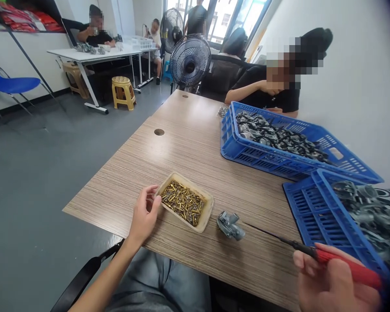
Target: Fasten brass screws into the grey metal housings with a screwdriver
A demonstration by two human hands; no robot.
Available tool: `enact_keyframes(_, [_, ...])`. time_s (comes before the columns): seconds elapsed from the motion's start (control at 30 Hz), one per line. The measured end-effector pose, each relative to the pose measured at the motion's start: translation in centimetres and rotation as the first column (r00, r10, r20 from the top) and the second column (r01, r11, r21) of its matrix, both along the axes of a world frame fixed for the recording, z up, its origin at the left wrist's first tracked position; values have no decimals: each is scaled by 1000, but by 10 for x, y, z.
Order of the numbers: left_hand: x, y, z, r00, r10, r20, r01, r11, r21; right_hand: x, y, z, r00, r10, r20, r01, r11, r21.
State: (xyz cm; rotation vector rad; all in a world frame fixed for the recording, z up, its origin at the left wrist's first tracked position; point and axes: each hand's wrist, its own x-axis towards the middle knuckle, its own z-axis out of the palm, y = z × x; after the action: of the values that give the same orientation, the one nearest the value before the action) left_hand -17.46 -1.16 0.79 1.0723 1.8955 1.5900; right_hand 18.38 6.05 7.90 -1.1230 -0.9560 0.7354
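Left hand [144, 215]: fingers loosely spread, tips just at the left rim of a shallow tan tray [187, 221] of brass screws [182, 203]. Right hand [333, 284]: fingers wrap a red-handled screwdriver [341, 263], its shaft pointing left. A grey metal caster housing [230, 225] lies on the tabletop [123, 182] between the hands, just beside the shaft's tip, nearer the right hand.

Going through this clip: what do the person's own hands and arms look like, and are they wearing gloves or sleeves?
The left hand and the right hand are bare, with no gloves. The left forearm has no sleeve, and no watch or band shows on it. The right forearm is out of view. Pale blue-grey jeans show below.
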Motion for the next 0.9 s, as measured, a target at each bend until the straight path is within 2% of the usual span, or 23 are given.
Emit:
enact_keyframes(0.07, [-1, 0, 0, 1000, 3, 24, -4, 1000, 3, -31, -1, 10, 994, 44, 96, -50, 997, 59])
enact_keyframes(0.1, [-1, 0, 0, 999, 1, 36, -1, 1000, 6, -48, 0, 12, 979, 118, 167, -130, 990, 62])
enact_keyframes(0.17, [-2, -1, 0, 998, -9, 54, 8, 1000, 12, -81, 5, 12, 886, 312, 342, -344, 938, 34])
enact_keyframes(0.23, [-1, -2, 0, 998, -15, 66, 14, 1000, 14, -110, 14, 9, 717, 493, 492, -555, 831, -24])
enact_keyframes(0.3, [0, -2, 1, 997, -20, 74, 20, 1000, 6, -134, 22, 7, 532, 610, 587, -713, 697, -78])
enact_keyframes(0.37, [0, -3, 2, 997, -27, 76, 28, 1000, -8, -152, 28, 8, 384, 676, 629, -801, 583, -137])
enact_keyframes(0.4, [1, -3, 3, 997, -31, 76, 32, 999, -15, -158, 30, 9, 331, 696, 637, -824, 542, -165])
enact_keyframes(0.47, [1, -3, 4, 997, -34, 73, 35, 999, -20, -165, 31, 13, 264, 714, 649, -842, 499, -207])
enact_keyframes(0.6, [0, -3, 4, 997, -33, 68, 34, 999, -24, -162, 30, 18, 245, 689, 683, -825, 518, -227])
enact_keyframes(0.9, [0, -4, 5, 997, -35, 75, 37, 999, -26, -143, 32, 18, 316, 594, 739, -735, 647, -206])
